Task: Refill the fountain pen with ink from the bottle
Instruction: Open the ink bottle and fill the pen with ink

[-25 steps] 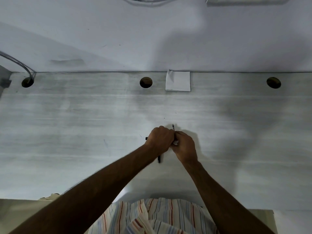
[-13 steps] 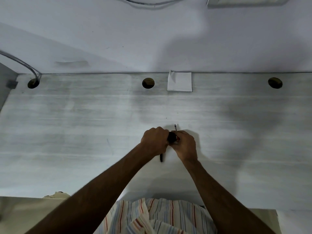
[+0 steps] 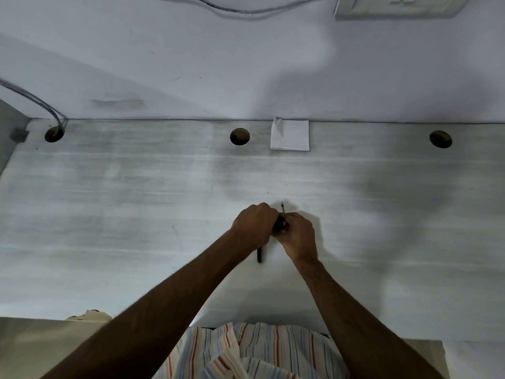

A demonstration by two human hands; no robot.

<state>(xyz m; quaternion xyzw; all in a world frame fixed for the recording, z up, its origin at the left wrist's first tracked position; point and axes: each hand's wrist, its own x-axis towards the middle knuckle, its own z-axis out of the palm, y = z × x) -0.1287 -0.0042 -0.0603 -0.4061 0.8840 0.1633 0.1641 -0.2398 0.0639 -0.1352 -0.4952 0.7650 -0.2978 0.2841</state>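
- Head view, hands: the left hand (image 3: 254, 225) and the right hand (image 3: 297, 233) meet knuckle to knuckle near the middle of the desk (image 3: 136, 214). Both have their fingers curled, and both forearms reach in from the lower edge.
- Head view, held item: a small dark object (image 3: 279, 223) with a red spot on its right side sits in the gap between the two hands. The left hand's fingers close round it. Most of it is hidden, so what kind of thing it is cannot be told.
- Head view, pen part in hand: a slender pen part (image 3: 282, 207), thin and dark, sticks out above the right hand, tilted slightly left. The right hand's curled fingers grip its lower end.
- Head view, pen part on desk: a black pen barrel (image 3: 259, 255) lies on the desk just below the left hand, pointing toward the person. Its upper end is hidden under the wrist.
- Head view, rear of desk: a folded white tissue (image 3: 290, 134) lies against the wall (image 3: 191, 64), just right of the middle one of three cable holes (image 3: 240, 136).
- Head view, surroundings: a cable (image 3: 41, 105) drops into the left hole, and a socket plate (image 3: 396, 6) is fixed to the wall at upper right. A striped shirt (image 3: 259, 351) shows at the bottom edge.
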